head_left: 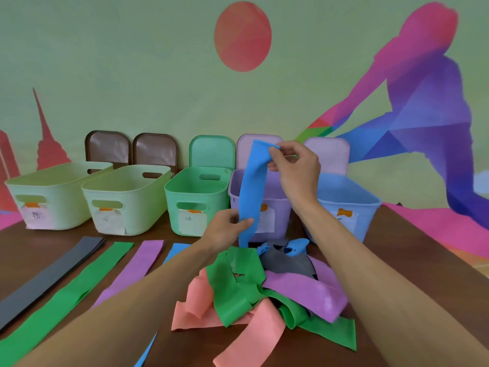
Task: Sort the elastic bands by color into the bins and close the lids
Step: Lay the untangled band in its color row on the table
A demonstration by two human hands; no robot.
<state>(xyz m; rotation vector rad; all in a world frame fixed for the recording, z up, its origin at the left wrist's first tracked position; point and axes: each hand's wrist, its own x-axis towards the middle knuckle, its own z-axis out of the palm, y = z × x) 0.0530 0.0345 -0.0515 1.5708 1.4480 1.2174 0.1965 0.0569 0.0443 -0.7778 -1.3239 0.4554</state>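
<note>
Both hands on one blue elastic band (pixel 252 186), lifted upright above the tangled pile (pixel 264 287). Right hand (pixel 293 168) pinches the band's top end between thumb and fingertips; left hand (pixel 225 230) pinches it lower down, thumb across the front. The stretch between the two grips hangs slightly slack and half twisted. Below the left grip the tail drops towards the pile, and I cannot tell whether it is clear of the grey and blue scraps there. Likely step: freeing and flattening this band before it goes away. To do it well, lift from the upper grip until the tail swings free, or the pile will drag along. Slide the lower pinch downward to take out the twist. The stuff looks thin and stretchy, so pull gently rather than snapping it. The blue bin (pixel 367 221) stands open just right of the upper grip, its lilac lid (pixel 328 154) leaning behind. The purple bin (pixel 234 192) sits directly behind the band, an easy wrong drop. Another blue band (pixel 177 250) lies flat left of the lower grip.
</note>
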